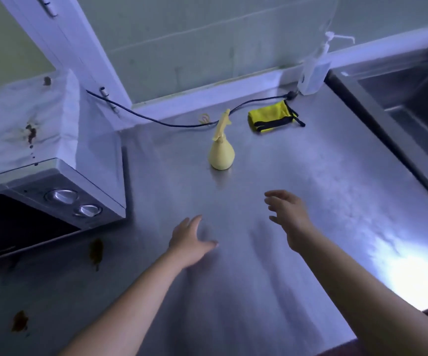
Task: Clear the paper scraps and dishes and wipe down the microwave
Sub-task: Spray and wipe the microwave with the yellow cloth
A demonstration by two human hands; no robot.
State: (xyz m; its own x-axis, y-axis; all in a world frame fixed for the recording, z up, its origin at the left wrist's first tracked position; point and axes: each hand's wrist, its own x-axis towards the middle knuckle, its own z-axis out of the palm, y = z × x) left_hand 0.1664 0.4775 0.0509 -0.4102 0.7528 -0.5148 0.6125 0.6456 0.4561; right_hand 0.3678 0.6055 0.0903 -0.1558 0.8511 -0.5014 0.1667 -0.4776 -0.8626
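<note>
1. Both hands were seen stretched out above the steel counter (310,176), the left hand (191,240) with fingers spread wide and nothing held, the thumb pointing to the right.
2. Further right and slightly further forward, the right hand (288,214) was seen spread wide and empty, its fingers loosely curled; whether either hand touched the counter could not be told.
3. At the left edge, the microwave (53,201) was cut off by the frame, so only its right corner, two round knobs and part of a dark door were shown.
4. A white paper sheet (23,119) with brown stains was draped over the top of the microwave; its full extent was hidden by the frame edge.
5. Brown smears (96,253) were seen on the counter in front of the microwave.
6. A yellow spray bottle (221,152) was stood upright well beyond the hands, near the middle of the counter.
7. A folded yellow cloth (269,119) with black trim was lying behind the bottle, beside a black cable (156,120).
8. A pump dispenser (313,70) by the wall was blurred, and the sink (413,104) at the right was only partly shown.
</note>
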